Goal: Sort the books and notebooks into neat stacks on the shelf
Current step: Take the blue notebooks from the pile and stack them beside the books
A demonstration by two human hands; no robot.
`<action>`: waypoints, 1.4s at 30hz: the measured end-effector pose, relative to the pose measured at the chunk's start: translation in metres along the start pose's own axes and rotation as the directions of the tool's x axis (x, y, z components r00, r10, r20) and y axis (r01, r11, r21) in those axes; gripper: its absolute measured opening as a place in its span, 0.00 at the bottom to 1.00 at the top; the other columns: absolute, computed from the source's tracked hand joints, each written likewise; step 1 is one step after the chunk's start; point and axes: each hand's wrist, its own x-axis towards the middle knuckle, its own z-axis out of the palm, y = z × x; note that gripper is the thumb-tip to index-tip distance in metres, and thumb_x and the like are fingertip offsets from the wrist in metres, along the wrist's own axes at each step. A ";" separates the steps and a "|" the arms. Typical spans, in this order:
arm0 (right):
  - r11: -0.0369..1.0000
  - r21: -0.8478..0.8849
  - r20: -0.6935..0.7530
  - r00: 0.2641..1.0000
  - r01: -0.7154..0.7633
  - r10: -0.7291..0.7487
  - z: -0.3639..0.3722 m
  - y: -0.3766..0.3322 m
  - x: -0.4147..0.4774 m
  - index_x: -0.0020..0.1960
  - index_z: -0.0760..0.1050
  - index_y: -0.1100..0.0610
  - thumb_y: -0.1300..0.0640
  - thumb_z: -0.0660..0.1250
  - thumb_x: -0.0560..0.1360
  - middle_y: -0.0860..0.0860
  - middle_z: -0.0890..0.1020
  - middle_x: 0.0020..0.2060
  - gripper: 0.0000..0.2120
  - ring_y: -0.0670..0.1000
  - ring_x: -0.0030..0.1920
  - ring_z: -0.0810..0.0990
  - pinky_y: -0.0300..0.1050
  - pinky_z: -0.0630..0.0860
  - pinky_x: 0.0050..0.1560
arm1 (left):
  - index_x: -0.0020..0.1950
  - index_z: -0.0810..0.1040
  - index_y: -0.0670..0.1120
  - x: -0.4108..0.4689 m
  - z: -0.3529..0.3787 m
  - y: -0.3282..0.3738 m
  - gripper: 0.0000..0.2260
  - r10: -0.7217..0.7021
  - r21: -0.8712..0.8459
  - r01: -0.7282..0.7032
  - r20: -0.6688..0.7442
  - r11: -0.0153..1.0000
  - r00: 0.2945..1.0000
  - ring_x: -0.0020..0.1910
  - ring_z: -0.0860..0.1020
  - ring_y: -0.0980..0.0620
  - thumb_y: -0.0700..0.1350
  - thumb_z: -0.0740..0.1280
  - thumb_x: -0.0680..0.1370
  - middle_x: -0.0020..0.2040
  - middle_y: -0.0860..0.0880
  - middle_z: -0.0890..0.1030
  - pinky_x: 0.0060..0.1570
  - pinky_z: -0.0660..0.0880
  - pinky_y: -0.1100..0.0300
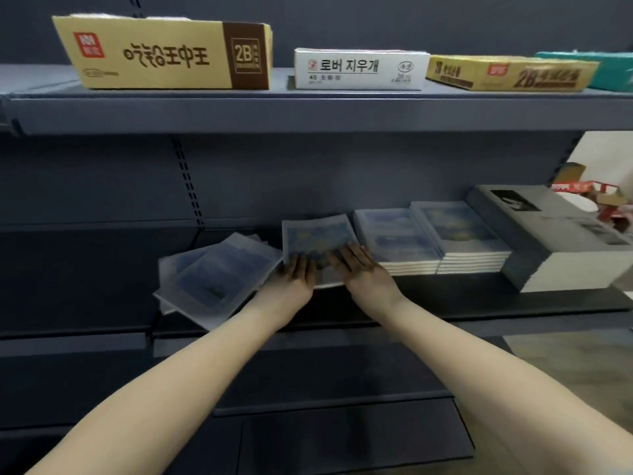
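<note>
A small pile of blue-covered notebooks [317, 238] lies on the dark shelf [445, 299], its near edge lifted off the shelf. My left hand [296, 275] grips its near left corner and my right hand [359, 267] lies on its near right part, fingers spread over the cover. To the left sprawls a messy, fanned heap of similar notebooks [215, 272], overhanging the shelf edge. On the right stand two neat stacks of notebooks [397, 240] [462, 234], then a tall stack of grey books [555, 234].
The upper shelf [308, 111] carries a yellow 2B carton [164, 53], a white box [359, 68], a flat yellow box [510, 73] and a teal box [613, 68]. Red packaging [596, 197] sits beyond the shelf's right end. Lower shelves run below my arms.
</note>
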 end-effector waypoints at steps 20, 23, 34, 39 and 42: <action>0.963 -0.116 0.261 0.927 -0.245 0.267 0.040 0.145 -0.086 0.76 0.56 0.58 0.58 0.52 0.82 0.54 0.56 0.76 0.23 0.55 0.76 0.50 0.57 0.42 0.74 | 0.73 0.56 0.33 0.142 -0.004 0.108 0.21 0.129 -0.077 -0.116 0.184 0.990 0.974 0.67 0.66 0.36 0.36 0.53 0.81 0.68 0.32 0.66 0.64 0.68 0.45; 0.951 -0.028 0.229 0.924 -0.309 0.307 0.041 0.153 -0.078 0.76 0.53 0.57 0.60 0.49 0.82 0.53 0.49 0.77 0.23 0.54 0.77 0.45 0.56 0.41 0.74 | 0.75 0.53 0.36 0.158 -0.001 0.114 0.31 0.071 -0.213 -0.017 0.247 0.977 0.966 0.72 0.59 0.37 0.53 0.59 0.80 0.73 0.34 0.60 0.67 0.63 0.48; 0.901 0.260 0.072 0.937 -0.348 0.341 0.065 0.167 -0.063 0.57 0.79 0.63 0.71 0.70 0.66 0.61 0.77 0.61 0.19 0.64 0.60 0.77 0.66 0.73 0.58 | 0.76 0.48 0.39 0.168 0.020 0.114 0.28 0.026 -0.406 0.028 0.125 0.913 0.992 0.75 0.45 0.37 0.55 0.50 0.82 0.77 0.37 0.47 0.73 0.50 0.42; 0.891 0.284 0.026 0.932 -0.354 0.362 0.061 0.167 -0.061 0.64 0.75 0.59 0.64 0.64 0.76 0.56 0.73 0.66 0.17 0.60 0.64 0.73 0.53 0.68 0.65 | 0.77 0.48 0.42 0.169 0.021 0.113 0.27 0.048 -0.408 0.010 0.132 0.913 0.990 0.75 0.44 0.36 0.54 0.48 0.83 0.77 0.36 0.45 0.72 0.48 0.41; 0.871 0.263 0.122 0.910 -0.416 0.397 0.053 0.169 -0.059 0.70 0.68 0.52 0.55 0.55 0.81 0.48 0.68 0.69 0.17 0.56 0.66 0.67 0.47 0.66 0.62 | 0.77 0.47 0.43 0.168 0.020 0.113 0.27 0.046 -0.396 0.015 0.144 0.918 0.988 0.75 0.44 0.36 0.54 0.48 0.83 0.77 0.37 0.45 0.72 0.48 0.41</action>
